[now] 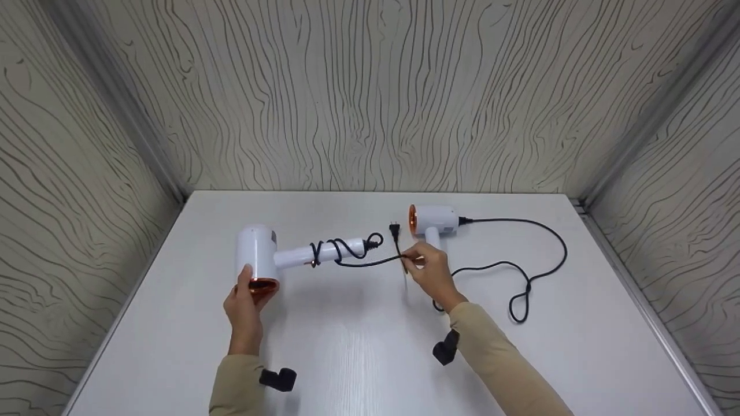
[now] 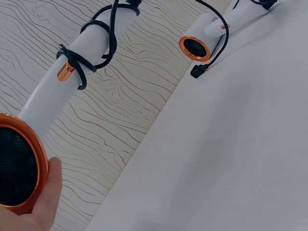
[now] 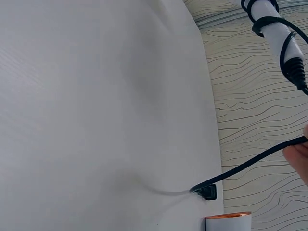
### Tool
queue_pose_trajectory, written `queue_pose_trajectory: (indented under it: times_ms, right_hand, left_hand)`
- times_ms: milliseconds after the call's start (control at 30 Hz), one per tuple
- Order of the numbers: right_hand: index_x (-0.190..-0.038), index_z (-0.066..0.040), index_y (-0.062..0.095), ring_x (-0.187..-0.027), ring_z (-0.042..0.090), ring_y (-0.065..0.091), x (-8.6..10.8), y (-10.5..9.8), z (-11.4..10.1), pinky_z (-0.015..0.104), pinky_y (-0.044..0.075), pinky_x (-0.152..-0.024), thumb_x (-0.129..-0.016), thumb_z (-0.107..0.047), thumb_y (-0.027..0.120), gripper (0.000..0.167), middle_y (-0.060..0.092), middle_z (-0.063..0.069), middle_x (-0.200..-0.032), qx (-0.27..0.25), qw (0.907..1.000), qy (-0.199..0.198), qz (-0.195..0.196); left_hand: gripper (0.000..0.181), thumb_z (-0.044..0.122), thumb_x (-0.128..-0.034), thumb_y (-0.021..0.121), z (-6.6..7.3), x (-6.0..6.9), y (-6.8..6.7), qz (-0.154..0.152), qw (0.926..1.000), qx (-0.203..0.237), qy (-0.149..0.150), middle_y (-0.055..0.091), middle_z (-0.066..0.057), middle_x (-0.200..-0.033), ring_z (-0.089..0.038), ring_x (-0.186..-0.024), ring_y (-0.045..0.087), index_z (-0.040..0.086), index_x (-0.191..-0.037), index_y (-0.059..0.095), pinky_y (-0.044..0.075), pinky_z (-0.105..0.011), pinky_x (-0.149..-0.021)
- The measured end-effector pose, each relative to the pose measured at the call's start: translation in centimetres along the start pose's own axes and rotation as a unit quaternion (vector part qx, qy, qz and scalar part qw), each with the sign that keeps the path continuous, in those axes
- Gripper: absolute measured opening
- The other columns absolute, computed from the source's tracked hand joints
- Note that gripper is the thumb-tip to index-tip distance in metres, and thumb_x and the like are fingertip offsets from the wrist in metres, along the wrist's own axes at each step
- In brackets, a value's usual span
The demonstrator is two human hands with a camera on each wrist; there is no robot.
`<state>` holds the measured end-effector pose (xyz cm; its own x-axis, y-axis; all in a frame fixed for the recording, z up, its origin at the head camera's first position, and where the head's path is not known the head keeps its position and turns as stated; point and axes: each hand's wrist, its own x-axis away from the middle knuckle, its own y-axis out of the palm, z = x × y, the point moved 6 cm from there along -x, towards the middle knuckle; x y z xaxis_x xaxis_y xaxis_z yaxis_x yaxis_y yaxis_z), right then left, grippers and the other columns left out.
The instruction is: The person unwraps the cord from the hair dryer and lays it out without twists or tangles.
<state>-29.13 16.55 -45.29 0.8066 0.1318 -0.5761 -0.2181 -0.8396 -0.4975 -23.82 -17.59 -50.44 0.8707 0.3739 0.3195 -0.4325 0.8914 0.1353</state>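
Observation:
A white hair dryer (image 1: 256,248) with a copper rim is gripped by its barrel in my left hand (image 1: 245,315), thumb and fingers about the rim end. Its handle (image 2: 72,72) points right, and the black cord is wound around it in several turns. From there the cord (image 1: 370,264) runs to my right hand (image 1: 430,274), which pinches it between thumb and fingers. Beyond the pinch, a short length ends in a black plug (image 1: 395,228). The right wrist view catches only fingertips (image 3: 298,159) on the cord.
A second white hair dryer (image 1: 436,221) with a copper rim lies on the white table (image 1: 191,346), partly behind my right hand. Its black cord (image 1: 563,242) loops over the right side. Wood-patterned walls (image 1: 370,104) stand at the back and sides.

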Motion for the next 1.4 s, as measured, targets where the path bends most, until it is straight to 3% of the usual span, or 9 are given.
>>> queue_pose_trajectory:
  times_ms: [167,400,667,867,1067,1400]
  right_hand:
    - [-0.079,-0.001,0.065,-0.073,0.018,0.066,0.9,0.5,0.6,0.023,0.060,-0.067,-0.078,0.013,0.068,0.014,0.065,0.008,-0.076,0.011,0.9999,0.000,-0.004]
    - [-0.079,0.000,0.062,-0.076,0.018,0.066,1.5,1.3,1.4,0.027,0.061,-0.070,-0.078,0.015,0.066,0.015,0.062,0.011,-0.077,0.010,0.9998,0.013,-0.005]
    - [-0.077,-0.002,0.061,-0.078,0.016,0.065,1.7,2.6,1.8,0.025,0.061,-0.073,-0.075,0.017,0.067,0.020,0.061,0.008,-0.077,0.034,0.9994,-0.002,-0.008]
    - [-0.081,-0.001,0.063,-0.079,0.021,0.068,2.2,3.7,2.3,0.024,0.060,-0.072,-0.078,0.013,0.067,0.015,0.065,0.009,-0.081,0.046,0.9977,0.032,-0.039]
    - [-0.081,-0.002,0.064,-0.081,0.023,0.071,2.5,4.5,3.4,0.024,0.061,-0.072,-0.080,0.011,0.067,0.013,0.068,0.011,-0.083,0.075,0.9931,0.073,-0.053]
    - [-0.081,0.001,0.067,-0.078,0.023,0.070,3.5,5.0,4.8,0.029,0.060,-0.070,-0.079,0.009,0.067,0.009,0.071,0.013,-0.081,0.086,0.9908,0.082,-0.065]
  left_hand:
    - [0.078,0.062,-0.0946,0.038,0.3,0.0,-0.1,0.008,0.9990,0.043,-0.005,0.036,-0.011,-0.146,-0.015,-0.113,0.053,0.011,-0.152,0.022,0.055,-0.017,-0.088]
    - [0.078,0.067,-0.0927,0.038,0.7,0.3,0.2,-0.013,0.9966,0.080,-0.016,0.030,-0.006,-0.151,-0.020,-0.124,0.045,0.023,-0.153,0.014,0.051,-0.026,-0.100]
    - [0.075,0.063,-0.0938,0.040,1.2,0.6,0.6,-0.036,0.9874,0.152,-0.025,0.032,0.001,-0.143,-0.019,-0.127,0.041,0.027,-0.153,0.011,0.048,-0.030,-0.105]
    - [0.071,0.061,-0.0951,0.039,1.5,0.9,1.2,-0.050,0.9848,0.165,-0.018,0.037,0.005,-0.134,-0.018,-0.124,0.043,0.027,-0.152,0.013,0.051,-0.030,-0.104]
    - [0.067,0.060,-0.0955,0.039,1.4,0.9,1.6,-0.060,0.9849,0.162,-0.009,0.039,0.004,-0.131,-0.017,-0.119,0.048,0.026,-0.150,0.017,0.055,-0.025,-0.095]
    - [0.062,0.056,-0.0967,0.039,1.3,1.0,2.3,-0.064,0.9831,0.171,-0.002,0.039,0.002,-0.130,-0.017,-0.116,0.048,0.025,-0.147,0.020,0.057,-0.025,-0.091]
